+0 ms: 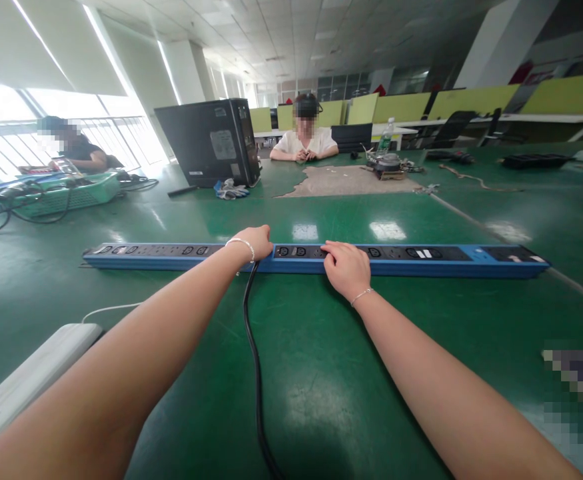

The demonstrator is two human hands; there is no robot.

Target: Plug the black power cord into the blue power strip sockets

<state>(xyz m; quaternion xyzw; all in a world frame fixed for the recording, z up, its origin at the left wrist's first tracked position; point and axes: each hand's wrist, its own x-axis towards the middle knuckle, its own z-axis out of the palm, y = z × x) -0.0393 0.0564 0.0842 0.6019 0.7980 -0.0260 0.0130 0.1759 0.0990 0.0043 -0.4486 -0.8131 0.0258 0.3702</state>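
We have both hands on one long blue power strip, and we judge the step in hand to be work with a cord at one of its sockets, either seating or freeing it; we cannot tell which. Any further move there would, we think, call for the right hand to keep the strip from sliding while the left keeps the cord's end square to the socket face.

Our left hand (254, 240) is curled tight, seemingly round the end of the black cord (255, 347), which comes out just below it and runs down towards us; the plug itself is hidden under the fingers. Our right hand (347, 269) lies on the strip with its fingers together and half bent over the top face. Its thumb is out of sight, so we cannot tell whether it clasps the strip or only presses on it.

The power strip (421, 268) lies crosswise on the green table (311, 373) directly under both hands, reaching well out past each, with a few sockets (301, 252) showing in the gap between them. Beyond the left hand stand a black computer tower (206, 147) and a crumpled glove (231, 190); farther out to its left is a green basket (71, 197) with cables
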